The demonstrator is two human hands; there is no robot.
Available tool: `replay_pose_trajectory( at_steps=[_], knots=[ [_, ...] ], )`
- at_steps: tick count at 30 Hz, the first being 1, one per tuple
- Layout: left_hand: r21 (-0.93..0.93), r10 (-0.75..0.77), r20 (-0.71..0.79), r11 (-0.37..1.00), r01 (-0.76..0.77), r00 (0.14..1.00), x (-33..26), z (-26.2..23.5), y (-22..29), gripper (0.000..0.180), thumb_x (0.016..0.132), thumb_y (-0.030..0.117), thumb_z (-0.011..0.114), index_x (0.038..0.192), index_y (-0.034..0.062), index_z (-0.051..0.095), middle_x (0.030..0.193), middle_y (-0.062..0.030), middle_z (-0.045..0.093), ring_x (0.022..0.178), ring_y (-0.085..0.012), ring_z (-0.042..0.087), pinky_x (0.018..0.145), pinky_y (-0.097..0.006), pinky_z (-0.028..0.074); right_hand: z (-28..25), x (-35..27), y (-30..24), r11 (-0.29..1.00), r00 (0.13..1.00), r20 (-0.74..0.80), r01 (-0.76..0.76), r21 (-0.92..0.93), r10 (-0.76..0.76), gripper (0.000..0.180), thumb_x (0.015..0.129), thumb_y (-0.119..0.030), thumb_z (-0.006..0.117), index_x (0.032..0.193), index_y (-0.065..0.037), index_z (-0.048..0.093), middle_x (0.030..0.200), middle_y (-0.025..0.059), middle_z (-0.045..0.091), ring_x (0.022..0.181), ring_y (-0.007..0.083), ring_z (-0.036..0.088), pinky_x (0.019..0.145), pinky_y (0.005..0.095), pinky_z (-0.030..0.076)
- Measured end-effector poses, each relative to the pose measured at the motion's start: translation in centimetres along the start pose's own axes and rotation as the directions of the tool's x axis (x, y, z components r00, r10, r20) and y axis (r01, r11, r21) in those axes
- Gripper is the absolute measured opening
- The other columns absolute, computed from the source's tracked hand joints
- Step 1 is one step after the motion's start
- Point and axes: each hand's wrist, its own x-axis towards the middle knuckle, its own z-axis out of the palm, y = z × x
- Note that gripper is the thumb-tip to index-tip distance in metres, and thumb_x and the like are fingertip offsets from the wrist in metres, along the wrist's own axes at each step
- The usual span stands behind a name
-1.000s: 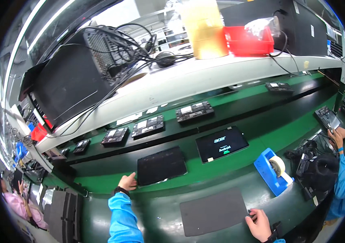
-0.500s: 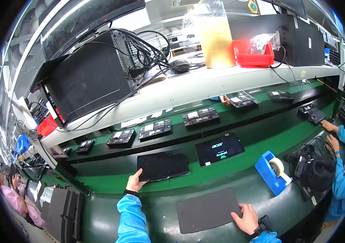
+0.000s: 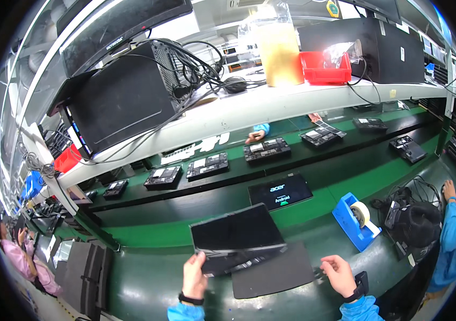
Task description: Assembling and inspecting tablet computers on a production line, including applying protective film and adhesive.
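Your left hand [image 3: 194, 275] grips the near left corner of a dark tablet [image 3: 237, 236], thumb on top and fingers curled underneath, so the tablet is lifted off the green surface [image 3: 147, 278] and tilts with its far edge higher. Its screen is black and unlit. The tablet hangs just above the far left part of a dark grey mat [image 3: 277, 274] that lies flat on the surface in front of you. Your right hand [image 3: 339, 274] is loosely open with fingers spread, holding nothing, at the right edge of the mat; I cannot tell whether it touches it. Beyond the lifted tablet, a second tablet [image 3: 280, 191] lies flat on the green belt with its screen lit. To the right of it stands a blue tape dispenser [image 3: 354, 220] with a pale roll of tape. Further back, a row of black trays [image 3: 207, 165] sits on the darker strip under the white shelf [image 3: 249, 109], which carries a black computer case [image 3: 123, 99] and a red bin [image 3: 324, 68]. At the right edge, a person in a blue sleeve [image 3: 455, 235] works beside a bundle of black cables [image 3: 412, 216].
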Motion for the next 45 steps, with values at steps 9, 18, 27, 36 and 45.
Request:
replay_pose_trajectory(
  at_steps=[9,18,27,36,45],
  knots=[
    [0.382,-0.006,-0.144,0.922,0.061,0.990,-13.5,7.6,-5.4,0.029,0.089,0.021,0.061,0.101,-0.0046,0.058,0.083,-0.0055,0.059,0.078,-0.0155,0.054,0.071,-0.029,0.045,-0.9,-1.1,-1.1,0.884,0.996,-0.029,-0.085,-0.459,0.081,0.036,0.083,-0.033,0.065,0.093,0.002,0.059,0.064,0.0129,0.061,0.061,0.0277,0.061,0.056,0.0373,0.046],
    [0.764,0.116,-0.033,0.644,-0.050,0.993,-12.5,4.0,-5.8,0.025,0.084,0.021,0.066,0.086,-0.0027,0.057,0.071,-0.0122,0.061,0.064,-0.0210,0.058,0.059,-0.032,0.046,-0.4,0.4,0.3,0.918,0.996,-0.036,-0.085,-0.389,0.076,0.043,0.079,-0.037,0.069,0.089,0.004,0.059,0.068,0.0157,0.061,0.061,0.0250,0.061,0.058,0.0355,0.047],
    [0.756,-0.108,-0.054,0.645,0.112,0.993,-11.8,5.0,-3.3,0.039,0.086,0.034,0.062,0.076,-0.0036,0.062,0.064,-0.0128,0.063,0.061,-0.0174,0.059,0.056,-0.032,0.044,-1.0,1.6,-0.7,0.949,0.924,0.238,-0.262,-0.176,0.299,0.036,0.089,-0.034,0.059,0.079,-0.001,0.050,0.061,0.0056,0.054,0.047,0.0133,0.052,0.042,0.0278,0.041],
    [0.580,-0.042,0.132,0.814,-0.043,0.990,-13.9,6.6,-2.2,0.027,0.087,0.018,0.062,0.101,-0.0029,0.052,0.090,-0.0103,0.060,0.087,-0.0161,0.056,0.075,-0.030,0.045,-1.2,-0.8,0.4,0.878,0.962,0.233,-0.230,0.420,0.140,0.017,0.094,-0.017,0.052,0.091,-0.002,0.046,0.080,0.0111,0.059,0.058,0.0174,0.059,0.045,0.0308,0.052],
    [0.123,-0.081,0.317,0.991,0.044,0.945,-15.3,7.3,-2.2,0.054,0.086,-0.001,0.055,0.135,-0.0022,0.032,0.134,-0.0125,0.041,0.126,-0.0201,0.038,0.106,-0.032,0.028,-0.5,-2.0,0.9,0.927,0.990,0.086,-0.136,0.351,0.112,0.021,0.093,-0.020,0.054,0.090,0.000,0.048,0.076,0.0089,0.061,0.055,0.0135,0.058,0.046,0.0283,0.050]
  ],
)
